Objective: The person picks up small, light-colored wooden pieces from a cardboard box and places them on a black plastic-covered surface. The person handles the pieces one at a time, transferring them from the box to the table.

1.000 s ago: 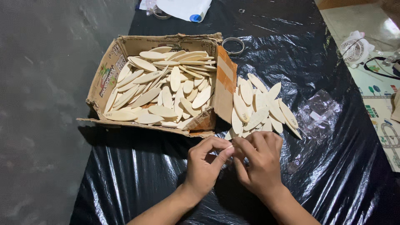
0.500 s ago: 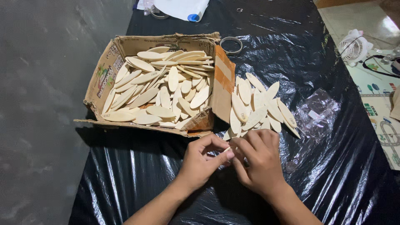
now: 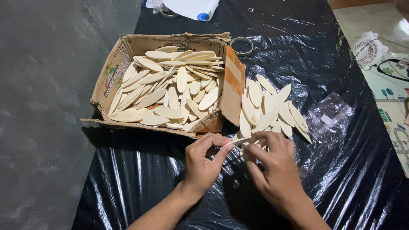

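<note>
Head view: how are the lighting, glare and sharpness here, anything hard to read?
Head view: light is even, focus sharp on the left hand and right hand; white glare streaks the black plastic sheet; the thin wooden piece between the hands is small; a deep shadow lies under the cardboard box.

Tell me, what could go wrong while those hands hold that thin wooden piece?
1. The left hand and right hand pinch one thin oval wooden piece by its edges; it might slip or snap.
2. The loose pile of oval pieces lies just beyond the knuckles, so a nudge could scatter it across the black plastic sheet.
3. The torn cardboard box has a sagging front wall, so pieces could spill out.
</note>
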